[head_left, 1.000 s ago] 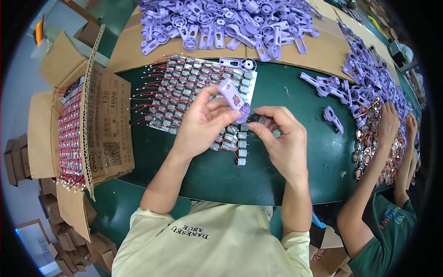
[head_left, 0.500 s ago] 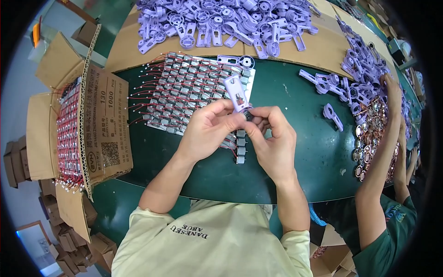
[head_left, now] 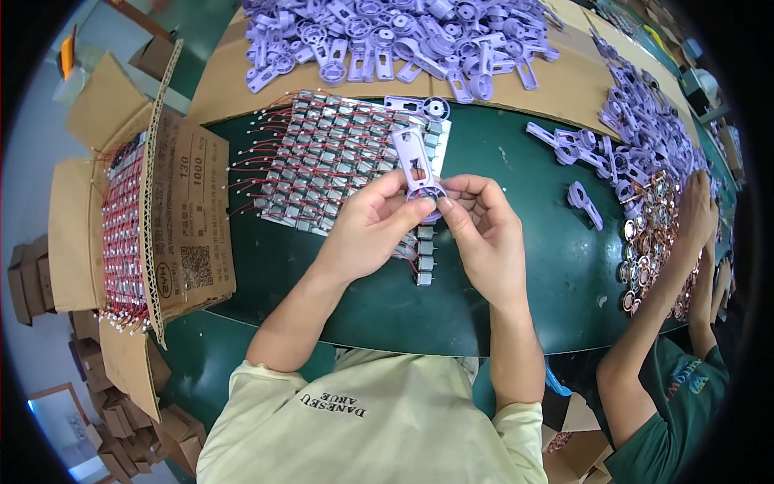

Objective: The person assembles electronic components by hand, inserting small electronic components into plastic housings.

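Note:
Over the near edge of a white tray, both my hands hold a purple plastic fan-shaped housing point(head_left: 414, 153), its slotted handle pointing away from me. My left hand point(head_left: 372, 230) pinches its left side, thumb at the round end. My right hand point(head_left: 490, 238) grips the right side of that ring with thumb and fingers. Something dark sits inside the ring, partly hidden by my thumbs. Beneath lie rows of small silver motors point(head_left: 322, 149) with red wires on the white tray point(head_left: 439, 145). Another purple housing point(head_left: 435, 109) rests at the tray's far corner.
A purple heap of housings point(head_left: 387, 36) lies on cardboard at the back. An open carton point(head_left: 189, 218) of wired motors stands left. At right are more housings point(head_left: 645, 121), one loose housing point(head_left: 584, 204), copper-coloured ring parts point(head_left: 645, 250) and a co-worker's arm point(head_left: 669, 266).
The held housing has turned so its ring faces up more, and my right hand has shifted slightly right. The co-worker's hand has come nearer, over the copper-coloured parts.

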Available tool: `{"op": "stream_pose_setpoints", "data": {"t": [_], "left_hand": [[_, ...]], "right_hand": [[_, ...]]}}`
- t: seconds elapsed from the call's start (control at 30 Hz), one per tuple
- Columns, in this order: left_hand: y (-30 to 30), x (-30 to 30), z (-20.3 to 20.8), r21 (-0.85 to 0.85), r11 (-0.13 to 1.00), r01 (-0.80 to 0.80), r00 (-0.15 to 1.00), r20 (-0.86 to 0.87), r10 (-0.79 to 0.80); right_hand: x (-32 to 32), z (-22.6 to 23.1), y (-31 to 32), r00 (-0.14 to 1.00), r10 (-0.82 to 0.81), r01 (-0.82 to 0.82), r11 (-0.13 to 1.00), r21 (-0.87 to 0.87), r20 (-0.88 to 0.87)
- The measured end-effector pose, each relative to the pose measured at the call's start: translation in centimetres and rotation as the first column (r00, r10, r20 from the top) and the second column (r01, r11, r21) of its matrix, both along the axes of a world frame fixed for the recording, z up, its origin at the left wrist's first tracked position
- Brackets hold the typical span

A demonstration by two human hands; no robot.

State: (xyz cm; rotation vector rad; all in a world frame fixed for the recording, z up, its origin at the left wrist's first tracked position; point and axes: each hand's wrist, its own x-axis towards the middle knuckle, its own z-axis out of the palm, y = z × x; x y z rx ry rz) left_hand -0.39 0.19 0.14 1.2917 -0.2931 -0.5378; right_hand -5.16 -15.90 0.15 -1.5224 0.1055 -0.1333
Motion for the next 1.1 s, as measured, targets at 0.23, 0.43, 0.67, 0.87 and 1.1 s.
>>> {"op": "stream_pose_setpoints", "data": {"t": [0.23,0.43,0.67,0.87,1.1], "left_hand": [[-0.5,-0.4,-0.3,-0.012,0.999,-0.05,0.994,0.098,0.051],[-0.8,-0.6,-0.5,0.04,0.995,-0.09,0.957,0.28,0.076],[-0.8,-0.8,-0.8,0.117,0.988,-0.1,0.912,0.409,0.044],[-0.7,-0.8,-0.4,-0.007,0.996,-0.085,0.94,0.332,0.083],[-1.0,-0.4,-0.3,0.194,0.954,-0.229,0.851,0.516,0.1]], "right_hand": [[0.3,-0.1,0.4,0.999,-0.03,0.032,0.957,0.287,-0.011],[0.5,0.0,0.2,0.998,0.006,0.023,0.912,0.409,-0.069],[0.4,-0.2,-0.4,0.992,0.035,0.026,0.892,0.451,-0.125],[0.7,-0.4,-0.8,0.99,0.129,-0.102,0.935,0.339,-0.057],[0.7,-2.1,0.4,0.994,0.068,-0.079,0.99,0.121,0.091]]}}
